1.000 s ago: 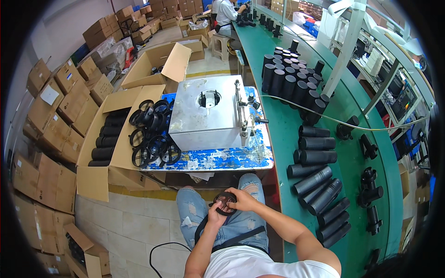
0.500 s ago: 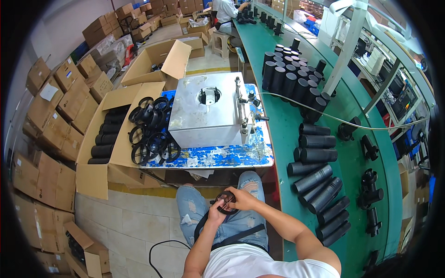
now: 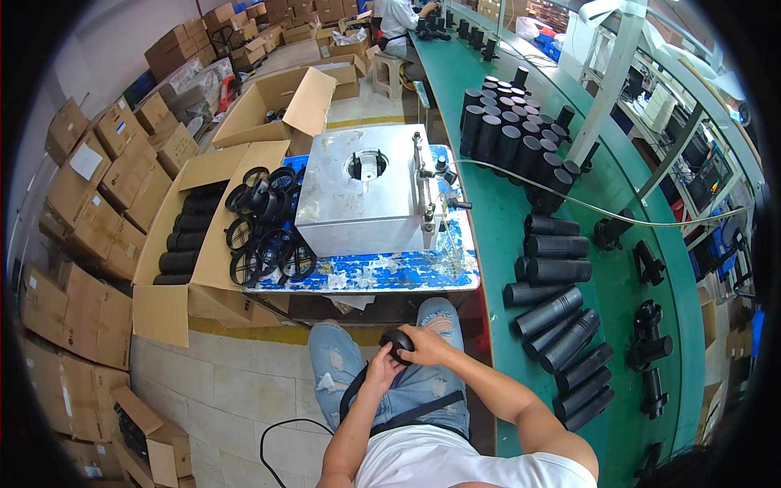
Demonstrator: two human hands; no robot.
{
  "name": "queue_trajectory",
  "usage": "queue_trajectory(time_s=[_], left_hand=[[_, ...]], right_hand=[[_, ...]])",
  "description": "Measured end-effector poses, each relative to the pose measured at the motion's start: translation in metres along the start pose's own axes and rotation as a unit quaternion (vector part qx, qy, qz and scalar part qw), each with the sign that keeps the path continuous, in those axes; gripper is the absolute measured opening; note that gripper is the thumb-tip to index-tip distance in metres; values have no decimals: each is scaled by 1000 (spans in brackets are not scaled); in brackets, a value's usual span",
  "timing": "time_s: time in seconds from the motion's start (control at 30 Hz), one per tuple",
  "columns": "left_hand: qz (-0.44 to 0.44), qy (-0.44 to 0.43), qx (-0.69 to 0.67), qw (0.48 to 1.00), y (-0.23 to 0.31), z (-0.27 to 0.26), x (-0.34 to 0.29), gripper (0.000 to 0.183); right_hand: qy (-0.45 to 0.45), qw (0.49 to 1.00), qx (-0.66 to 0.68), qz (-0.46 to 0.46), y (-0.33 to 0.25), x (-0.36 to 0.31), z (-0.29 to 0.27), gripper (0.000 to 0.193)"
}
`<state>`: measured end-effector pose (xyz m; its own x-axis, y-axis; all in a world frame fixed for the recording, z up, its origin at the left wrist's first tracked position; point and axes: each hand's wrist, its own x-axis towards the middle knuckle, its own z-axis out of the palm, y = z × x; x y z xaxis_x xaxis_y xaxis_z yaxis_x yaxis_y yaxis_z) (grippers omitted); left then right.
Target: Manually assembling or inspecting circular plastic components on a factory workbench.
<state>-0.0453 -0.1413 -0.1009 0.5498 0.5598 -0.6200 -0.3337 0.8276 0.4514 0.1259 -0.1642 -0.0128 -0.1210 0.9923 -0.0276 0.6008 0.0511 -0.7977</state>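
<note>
1. A small black round part (image 3: pixel 396 341) is held over the lap, below the blue-topped table (image 3: pixel 382 272), gripped between the left hand (image 3: pixel 381 368) and right hand (image 3: pixel 425 346), both curled closed around it.
2. An open brown carton (image 3: pixel 175 244) of black tubes is set left of that table; stacked brown boxes (image 3: pixel 89 195) with white labels lie further left.

Both hands over lap, jeans-clad knees below. Left hand (image 3: pixel 381 366) and right hand (image 3: pixel 425 346) together grip a small round black part (image 3: pixel 398 339). Just beyond: blue-stained table (image 3: pixel 382 272) bearing a metal box fixture (image 3: pixel 358 191). Left: open carton (image 3: pixel 203 244) with black rings (image 3: pixel 264 244). Right: green bench (image 3: pixel 496 244) with black cylinders (image 3: pixel 557 281)
</note>
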Motion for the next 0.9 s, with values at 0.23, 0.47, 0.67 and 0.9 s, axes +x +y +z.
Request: queue_trajectory(time_s=[0.23,0.47,0.67,0.9], left_hand=[[7,-39,-55,998,-4,-6,4,36],[29,-67,-6,997,-8,-12,6,38],[14,-61,-45,997,-4,-4,-3,36],[18,-71,-122,990,-7,-4,9,30]], right_hand=[[-22,999,4,-30,5,-2,4,49],[-72,997,5,-16,-4,0,-3,47],[-85,995,47,-14,1,2,-4,40],[-127,988,65,-55,3,2,0,25]])
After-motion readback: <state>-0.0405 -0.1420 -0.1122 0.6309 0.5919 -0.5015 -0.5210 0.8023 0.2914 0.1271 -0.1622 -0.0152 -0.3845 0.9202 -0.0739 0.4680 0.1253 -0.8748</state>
